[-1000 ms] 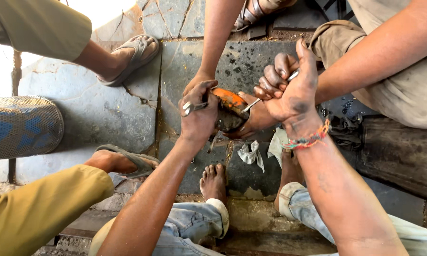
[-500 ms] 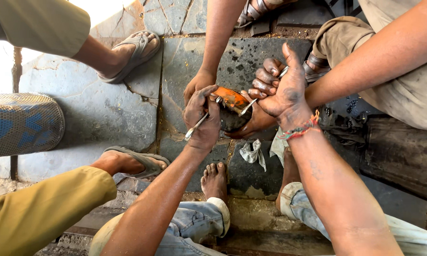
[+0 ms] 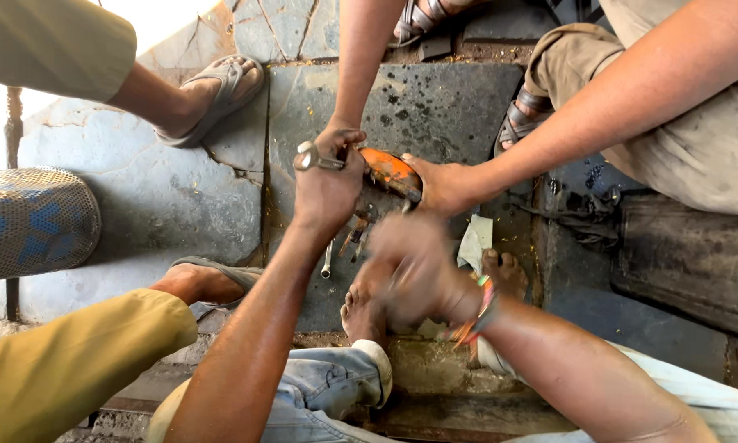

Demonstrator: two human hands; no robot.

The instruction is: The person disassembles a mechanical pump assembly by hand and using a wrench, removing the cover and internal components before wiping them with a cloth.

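My left hand [image 3: 328, 187] is closed around a silver spanner [image 3: 310, 156], whose head sticks out to the left. Just right of it lies an orange, grimy machine part [image 3: 389, 170]. Another person's hand [image 3: 444, 185] holds that part from the right. A second person's arm comes down from the top and touches the part near my left hand. My right hand [image 3: 414, 271] is blurred with motion, low and close to my feet, away from the part. Whether it holds anything cannot be told. A coloured band [image 3: 477, 316] is on that wrist.
A thin metal rod [image 3: 327, 259] and a rusty bit [image 3: 354, 235] lie on the stone slab [image 3: 435, 98]. A white rag [image 3: 474, 240] lies by my bare foot [image 3: 507, 275]. Sandalled feet [image 3: 213, 97] stand around. A wire mesh cylinder [image 3: 33, 221] is at the left.
My right hand has left the part and dropped down toward my feet. My left hand has turned the spanner so its head now points up and left.
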